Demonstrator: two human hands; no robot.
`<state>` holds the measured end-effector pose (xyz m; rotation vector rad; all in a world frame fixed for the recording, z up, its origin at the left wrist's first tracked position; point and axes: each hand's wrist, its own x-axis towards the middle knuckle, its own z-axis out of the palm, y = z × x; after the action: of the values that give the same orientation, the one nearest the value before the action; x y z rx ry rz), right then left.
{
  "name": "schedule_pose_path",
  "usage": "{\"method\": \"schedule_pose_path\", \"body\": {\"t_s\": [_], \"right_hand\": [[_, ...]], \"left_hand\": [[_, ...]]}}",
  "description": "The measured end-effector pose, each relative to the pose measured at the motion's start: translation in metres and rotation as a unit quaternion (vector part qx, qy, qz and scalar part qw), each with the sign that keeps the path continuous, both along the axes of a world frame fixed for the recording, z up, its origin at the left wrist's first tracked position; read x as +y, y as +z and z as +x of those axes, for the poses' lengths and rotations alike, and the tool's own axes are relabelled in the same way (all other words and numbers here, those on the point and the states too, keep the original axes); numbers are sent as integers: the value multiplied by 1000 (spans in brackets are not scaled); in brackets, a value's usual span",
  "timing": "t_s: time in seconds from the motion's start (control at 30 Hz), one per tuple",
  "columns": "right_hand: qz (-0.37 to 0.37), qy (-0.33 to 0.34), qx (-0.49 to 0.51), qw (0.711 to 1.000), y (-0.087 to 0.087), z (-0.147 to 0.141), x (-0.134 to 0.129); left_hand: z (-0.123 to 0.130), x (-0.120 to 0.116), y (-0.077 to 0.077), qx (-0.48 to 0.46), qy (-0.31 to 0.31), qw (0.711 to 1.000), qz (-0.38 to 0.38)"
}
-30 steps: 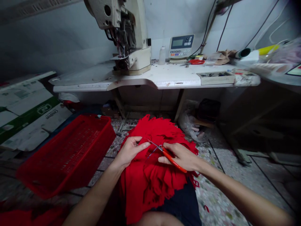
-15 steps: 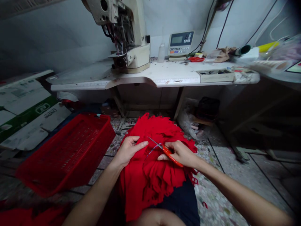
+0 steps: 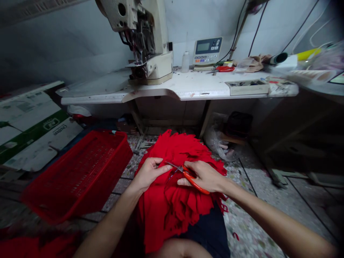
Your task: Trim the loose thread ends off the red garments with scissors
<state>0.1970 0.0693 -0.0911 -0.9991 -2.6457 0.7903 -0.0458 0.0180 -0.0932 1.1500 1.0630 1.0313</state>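
A heap of red fabric pieces (image 3: pixel 158 211) with jagged edges is spread over the lap. My left hand (image 3: pixel 150 172) lies at the upper left of the heap, thumb and fingers pinched on the red fabric. In my right hand (image 3: pixel 202 175) is a pair of orange-handled scissors (image 3: pixel 192 181), blades pointing left and reaching near my left thumb. A thin dark thread shows beneath the blades.
A red plastic basket (image 3: pixel 77 175) stands on the floor at left, beside a white and green carton (image 3: pixel 40 125). Ahead, a white table (image 3: pixel 199 86) bears a sewing machine (image 3: pixel 158 68), a control panel (image 3: pixel 207 51), a bottle (image 3: pixel 185 62) and red-handled scissors (image 3: pixel 225 68).
My right hand has moved the scissors slightly left, so the blade tips are closer to my left hand. The whole view has shifted a little.
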Motion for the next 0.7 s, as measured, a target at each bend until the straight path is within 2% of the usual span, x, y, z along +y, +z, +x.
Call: {"method": "schedule_pose_path", "body": {"t_s": [0.27,0.37,0.43,0.5,0.53,0.6,0.63,0.67,0.7], "right_hand": [[13,-9,23,1000,1,-12,10],[-27,-13,73,997,-5,-13,14],[-66,-20,106,992,-12,-11,15],[-98,-35,124,987,-18,-6,17],[-109,-43,126,985,-21,-3,18],[-126,-55,120,983,-27,4,20],[-131,-58,115,983,-30,7,21],[-134,-61,111,983,-33,10,21],[-136,-64,108,983,-35,12,22]], "left_hand": [[1,-3,-4,12,33,999,-8],[-1,-7,-4,29,38,999,1],[-5,-11,3,65,27,997,42],[-13,-19,15,108,-35,990,85],[-18,-23,23,124,-96,983,97],[-26,-30,39,130,-264,952,84],[-30,-32,46,127,-318,937,72],[-32,-31,51,130,-334,932,62],[-34,-29,53,138,-306,940,58]]}}
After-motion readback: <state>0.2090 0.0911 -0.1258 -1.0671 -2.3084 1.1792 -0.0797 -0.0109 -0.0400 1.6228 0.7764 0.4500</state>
